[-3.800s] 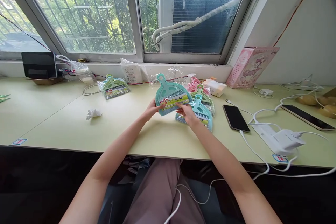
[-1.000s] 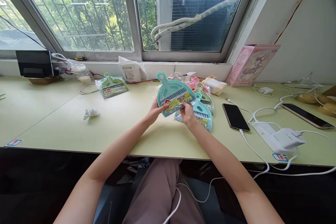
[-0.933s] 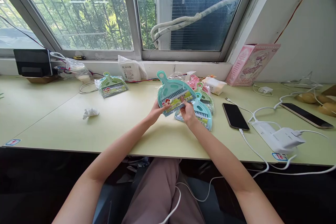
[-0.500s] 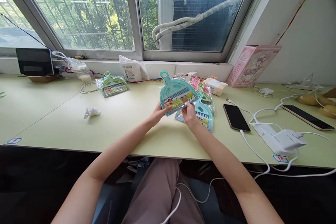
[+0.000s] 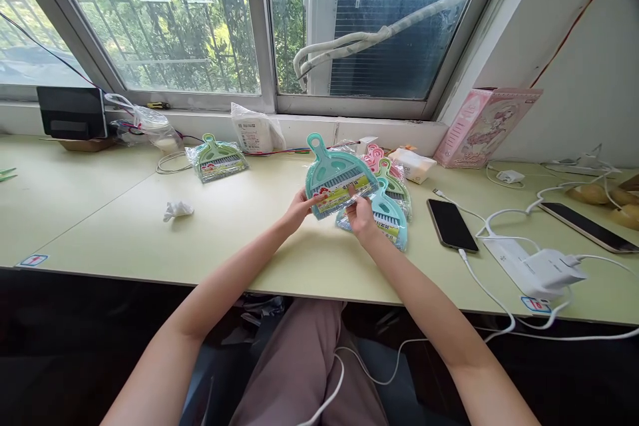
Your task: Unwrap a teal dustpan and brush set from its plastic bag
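A teal dustpan set [image 5: 332, 170] in clear wrap, with a brush and a yellow label, is held tilted above the table. My left hand [image 5: 301, 208] grips its lower left corner, thumb over the front. At the lower right edge, my right hand [image 5: 360, 212] holds it with the fingers closed. Behind and right of the hands lie another teal dustpan set [image 5: 389, 216], a green one [image 5: 398, 188] and a pink one [image 5: 373, 156], partly overlapping. A separate green set [image 5: 217, 160] rests farther left on the table.
On the pale table [image 5: 120, 239] are a crumpled tissue [image 5: 178, 211], a phone [image 5: 452, 225], a power strip [image 5: 514, 266] with white cables, a second phone [image 5: 589, 226] and a tissue pack [image 5: 413, 164]. A pink box [image 5: 484, 126] stands at the back right.
The view has shifted slightly, so the scene sits a little to the right. Both hands keep their hold on the teal set, which looks nearly unmoved.
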Demonstrator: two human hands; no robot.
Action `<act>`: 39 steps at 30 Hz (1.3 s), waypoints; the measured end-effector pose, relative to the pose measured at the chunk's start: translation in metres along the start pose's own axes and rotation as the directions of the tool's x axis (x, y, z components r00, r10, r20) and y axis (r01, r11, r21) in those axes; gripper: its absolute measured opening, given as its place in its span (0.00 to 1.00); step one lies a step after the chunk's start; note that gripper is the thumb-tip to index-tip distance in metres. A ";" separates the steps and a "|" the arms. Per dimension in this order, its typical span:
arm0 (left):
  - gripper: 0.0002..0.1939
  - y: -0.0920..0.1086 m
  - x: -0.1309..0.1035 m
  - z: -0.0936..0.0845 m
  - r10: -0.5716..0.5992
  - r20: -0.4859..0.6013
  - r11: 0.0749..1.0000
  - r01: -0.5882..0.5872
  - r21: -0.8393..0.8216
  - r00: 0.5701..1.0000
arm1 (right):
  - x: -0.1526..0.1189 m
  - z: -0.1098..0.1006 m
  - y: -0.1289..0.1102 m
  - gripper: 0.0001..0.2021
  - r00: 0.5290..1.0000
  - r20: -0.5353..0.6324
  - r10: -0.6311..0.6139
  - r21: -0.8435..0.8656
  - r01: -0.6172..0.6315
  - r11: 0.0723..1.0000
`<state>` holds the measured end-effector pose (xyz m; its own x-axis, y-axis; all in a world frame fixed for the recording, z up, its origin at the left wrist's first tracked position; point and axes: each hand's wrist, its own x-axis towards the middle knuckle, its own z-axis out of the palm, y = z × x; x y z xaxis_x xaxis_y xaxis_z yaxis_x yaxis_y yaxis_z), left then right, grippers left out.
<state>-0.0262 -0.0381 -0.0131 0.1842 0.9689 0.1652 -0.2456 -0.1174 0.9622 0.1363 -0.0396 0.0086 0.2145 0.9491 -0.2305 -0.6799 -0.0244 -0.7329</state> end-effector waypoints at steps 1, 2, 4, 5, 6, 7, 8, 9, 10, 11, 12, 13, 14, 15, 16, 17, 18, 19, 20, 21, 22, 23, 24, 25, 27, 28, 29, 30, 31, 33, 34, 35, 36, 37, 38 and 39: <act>0.29 -0.001 0.000 -0.001 -0.010 -0.002 0.999 0.010 0.031 1.000 | 0.000 0.000 0.001 0.17 1.000 0.005 -0.003 -0.026 0.003 1.000; 0.29 -0.001 0.000 -0.002 -0.020 -0.003 0.998 0.020 0.058 1.000 | 0.001 -0.001 0.002 0.17 1.000 0.007 -0.005 -0.046 0.005 0.999; 0.30 -0.002 0.000 -0.002 -0.031 -0.001 0.995 0.031 0.092 1.000 | 0.003 -0.002 0.004 0.17 1.000 0.001 -0.004 -0.060 0.004 0.998; 0.31 -0.002 0.000 -0.002 -0.032 -0.002 0.994 0.032 0.102 0.999 | 0.004 -0.003 0.004 0.17 1.000 -0.001 -0.002 -0.055 0.002 0.998; 0.31 -0.002 0.000 -0.002 -0.030 -0.007 0.993 0.031 0.110 1.000 | 0.006 -0.004 0.005 0.17 1.000 0.000 0.002 -0.049 -0.002 0.999; 0.31 -0.002 0.000 -0.001 -0.026 -0.015 0.992 0.028 0.119 1.000 | 0.007 -0.005 0.006 0.17 1.000 0.002 0.008 -0.042 -0.008 0.999; 0.30 -0.002 0.000 -0.001 -0.021 -0.022 0.991 0.023 0.128 1.000 | 0.007 -0.005 0.006 0.16 1.000 0.004 0.014 -0.037 -0.014 0.999; 0.29 -0.002 0.000 0.000 -0.015 -0.030 0.990 0.019 0.137 0.999 | 0.007 -0.005 0.006 0.16 1.000 0.005 0.022 -0.034 -0.022 0.999; 0.29 -0.002 0.000 0.000 -0.008 -0.039 0.989 0.013 0.144 0.999 | 0.006 -0.005 0.005 0.16 1.000 0.002 0.029 -0.035 -0.029 0.999; 0.28 -0.001 -0.001 0.001 -0.001 -0.048 0.988 0.008 0.152 0.999 | 0.005 -0.004 0.005 0.16 0.999 -0.003 0.033 -0.037 -0.033 0.999; 0.27 -0.001 -0.001 0.001 0.005 -0.052 0.987 0.003 0.158 0.999 | 0.004 -0.004 0.004 0.16 1.000 -0.004 0.029 -0.035 -0.029 0.999; 0.26 -0.001 -0.002 0.002 0.011 -0.053 0.986 -0.002 0.165 0.999 | 0.002 -0.003 0.003 0.16 1.000 -0.002 0.019 -0.029 -0.019 0.999; 0.26 -0.001 -0.002 0.002 0.016 -0.048 0.985 -0.008 0.171 0.999 | 0.001 -0.003 0.002 0.16 1.000 0.002 0.011 -0.025 -0.010 1.000; 0.26 0.000 -0.002 0.003 0.020 -0.041 0.984 -0.012 0.177 0.999 | -0.001 -0.002 0.001 0.16 1.000 0.004 0.005 -0.023 -0.005 1.000; 0.27 0.000 -0.003 0.003 0.022 -0.034 0.983 -0.015 0.181 0.999 | -0.002 -0.001 0.001 0.16 1.000 0.003 0.004 -0.026 -0.004 1.000; 0.27 0.000 -0.003 0.002 0.022 -0.029 0.982 -0.016 0.186 0.999 | -0.002 -0.001 0.001 0.16 1.000 -0.001 0.008 -0.035 -0.008 0.999; 0.27 -0.001 -0.003 0.002 0.021 -0.029 0.982 -0.015 0.190 0.999 | -0.003 -0.001 0.001 0.16 1.000 -0.006 0.013 -0.046 -0.013 0.999; 0.27 -0.001 -0.003 0.002 0.020 -0.033 0.981 -0.013 0.194 0.999 | -0.003 -0.001 0.001 0.16 1.000 -0.011 0.016 -0.057 -0.017 0.998; 0.27 -0.001 -0.003 0.001 0.018 -0.037 0.980 -0.010 0.197 0.999 | -0.002 -0.001 0.002 0.16 1.000 -0.015 0.016 -0.061 -0.017 0.998; 0.27 -0.001 -0.003 0.001 0.017 -0.040 0.980 -0.009 0.198 0.999 | -0.001 -0.002 0.003 0.16 1.000 -0.018 0.015 -0.058 -0.016 0.998; 0.27 -0.002 -0.003 0.000 0.018 -0.043 0.981 -0.010 0.196 0.999 | 0.000 -0.003 0.004 0.15 1.000 -0.019 0.013 -0.053 -0.014 0.998; 0.27 -0.002 -0.003 0.000 0.020 -0.046 0.981 -0.010 0.192 0.999 | 0.002 -0.003 0.005 0.15 1.000 -0.019 0.013 -0.047 -0.014 0.999; 0.27 -0.002 -0.002 0.000 0.020 -0.050 0.982 -0.011 0.187 0.999 | 0.003 -0.004 0.007 0.15 1.000 -0.020 0.014 -0.043 -0.015 0.999; 0.27 -0.002 -0.002 0.001 0.021 -0.055 0.983 -0.010 0.185 0.998 | 0.005 -0.005 0.008 0.15 1.000 -0.020 0.012 -0.042 -0.013 0.999; 0.26 -0.002 -0.002 0.001 0.022 -0.068 0.982 -0.008 0.189 0.997 | 0.008 -0.006 0.009 0.14 1.000 -0.013 0.004 -0.050 -0.004 0.999; 0.26 -0.001 -0.002 0.002 0.023 -0.076 0.981 -0.008 0.193 0.997 | 0.009 -0.007 0.010 0.14 1.000 -0.014 0.003 -0.056 -0.003 0.998; 0.26 -0.001 -0.003 0.002 0.027 -0.082 0.981 -0.010 0.196 0.996 | 0.010 -0.007 0.010 0.14 1.000 -0.016 0.005 -0.060 -0.006 0.998; 0.25 0.000 -0.003 0.003 0.031 -0.086 0.980 -0.013 0.199 0.996 | 0.011 -0.007 0.011 0.14 1.000 -0.018 0.010 -0.062 -0.011 0.998; 0.25 0.000 -0.003 0.003 0.035 -0.088 0.980 -0.016 0.201 0.996 | 0.011 -0.008 0.011 0.14 1.000 -0.019 0.014 -0.060 -0.016 0.998; 0.25 0.001 -0.003 0.004 0.039 -0.089 0.979 -0.020 0.204 0.995 | 0.012 -0.008 0.011 0.14 1.000 -0.017 0.013 -0.055 -0.014 0.998; 0.25 0.002 -0.004 0.005 0.042 -0.092 0.978 -0.022 0.205 0.995 | 0.013 -0.008 0.010 0.14 1.000 -0.013 0.006 -0.054 -0.007 0.999; 0.24 0.003 -0.004 0.005 0.045 -0.096 0.978 -0.025 0.206 0.994 | 0.013 -0.007 0.010 0.14 1.000 -0.005 -0.001 -0.056 0.001 0.998; 0.25 0.004 -0.005 0.005 0.051 -0.101 0.978 -0.029 0.205 0.994 | 0.013 -0.007 0.010 0.14 1.000 0.003 -0.006 -0.061 0.006 0.998; 0.25 0.005 -0.005 0.006 0.057 -0.105 0.979 -0.035 0.202 0.993 | 0.013 -0.007 0.010 0.14 1.000 0.012 -0.004 -0.070 0.005 0.998; 0.25 0.005 -0.005 0.006 0.062 -0.106 0.979 -0.040 0.198 0.992 | 0.013 -0.007 0.010 0.15 1.000 0.017 0.003 -0.081 -0.001 0.997; 0.25 0.006 -0.006 0.006 0.067 -0.105 0.980 -0.046 0.192 0.992 | 0.013 -0.006 0.009 0.15 1.000 0.022 0.013 -0.091 -0.011 0.996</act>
<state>-0.0228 -0.0456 -0.0067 0.0664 0.9764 0.2055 -0.0669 -0.2012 0.9773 0.1376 -0.0298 -0.0048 0.1906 0.9553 -0.2260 -0.6152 -0.0632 -0.7858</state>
